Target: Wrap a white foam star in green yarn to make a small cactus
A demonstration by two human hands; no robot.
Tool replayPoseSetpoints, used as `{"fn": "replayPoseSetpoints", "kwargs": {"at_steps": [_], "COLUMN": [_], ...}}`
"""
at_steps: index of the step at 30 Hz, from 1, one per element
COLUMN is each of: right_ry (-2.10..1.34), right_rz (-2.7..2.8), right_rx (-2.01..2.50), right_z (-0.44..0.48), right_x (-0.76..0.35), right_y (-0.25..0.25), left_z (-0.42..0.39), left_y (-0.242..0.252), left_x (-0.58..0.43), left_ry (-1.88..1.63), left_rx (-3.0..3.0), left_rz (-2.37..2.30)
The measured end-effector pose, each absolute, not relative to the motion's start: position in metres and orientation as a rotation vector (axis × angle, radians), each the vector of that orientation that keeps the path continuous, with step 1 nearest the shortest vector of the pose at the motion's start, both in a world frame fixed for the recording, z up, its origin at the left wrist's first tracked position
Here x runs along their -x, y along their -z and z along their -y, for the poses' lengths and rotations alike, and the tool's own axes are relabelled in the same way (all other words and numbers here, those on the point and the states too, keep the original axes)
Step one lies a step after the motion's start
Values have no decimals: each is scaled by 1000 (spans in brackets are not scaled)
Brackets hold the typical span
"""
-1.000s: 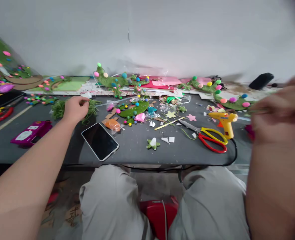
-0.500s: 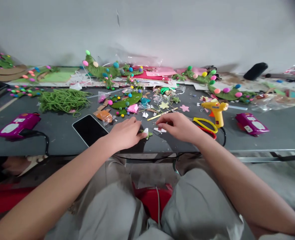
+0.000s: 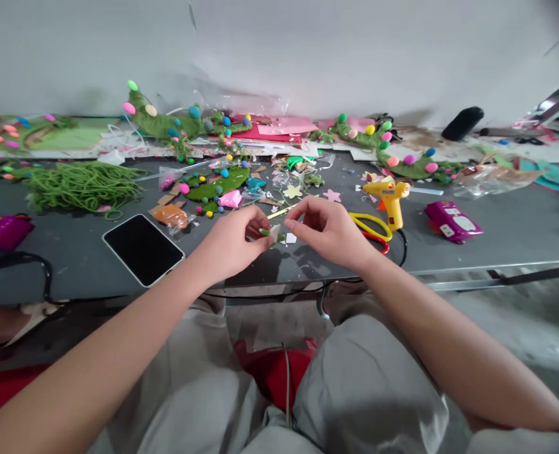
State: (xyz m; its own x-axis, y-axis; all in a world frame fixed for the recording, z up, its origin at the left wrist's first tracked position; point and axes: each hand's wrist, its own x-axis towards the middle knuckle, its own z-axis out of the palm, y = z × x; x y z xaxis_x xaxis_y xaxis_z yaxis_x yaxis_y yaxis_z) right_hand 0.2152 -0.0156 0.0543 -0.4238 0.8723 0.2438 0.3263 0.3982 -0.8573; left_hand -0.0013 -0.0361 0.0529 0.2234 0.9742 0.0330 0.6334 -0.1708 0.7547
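Observation:
My left hand (image 3: 236, 238) pinches a small green piece with a white patch (image 3: 274, 234) just above the table. Close to its right, my right hand (image 3: 329, 230) has thumb and forefinger pressed together; whatever they hold, if anything, is too small to make out. Below those fingertips lies a white paper scrap (image 3: 290, 238). Beyond the hands are a yellow strip (image 3: 281, 212), a pale yellow star (image 3: 292, 192) and a pink star (image 3: 332, 195). A green leaf shape with coloured pompoms (image 3: 223, 184) lies behind my left hand.
At right stand a yellow glue gun (image 3: 389, 200), yellow-and-red-handled tool (image 3: 373, 227) and purple packet (image 3: 452, 222). Left are a phone (image 3: 143, 249), green yarn (image 3: 83, 188) and another purple packet (image 3: 4, 238). Pompom-covered green shapes (image 3: 166, 126) line the wall.
My view has swung right, so the table things appear further left. My left hand has lifted the green piece a little, and my right fingers have closed together and come nearer to it.

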Motion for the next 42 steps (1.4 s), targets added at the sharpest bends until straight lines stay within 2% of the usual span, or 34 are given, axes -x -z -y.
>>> {"fn": "replayPoseSetpoints", "kwargs": {"at_steps": [6,14,23,30,38,42], "right_ry": [-859,-762,-759,-676,-894,-884], "right_rz": [2001,2076,2126,2125,2269,2374], "right_rx": [1000,900,894,869,704,611], "right_z": [25,32,33,34,32,26], "right_x": [-224,-224,-228,-235,-247,-248], "right_y": [-62,-63,-64,-64,-65,-64], "left_z": [51,56,59,58,59,58], "left_y": [-67,-56,-61,-60,-61,-56], "left_x": [-15,-15,-11,-11,-11,-9], "left_ry": [-740,-906,-1071,-977,-824,-683], "left_rx": [-2155,-2291,-1861,-1565,-1615,-1642], "left_rz": [-1715,-1589,-1537,-1266,-1194,-1084]}}
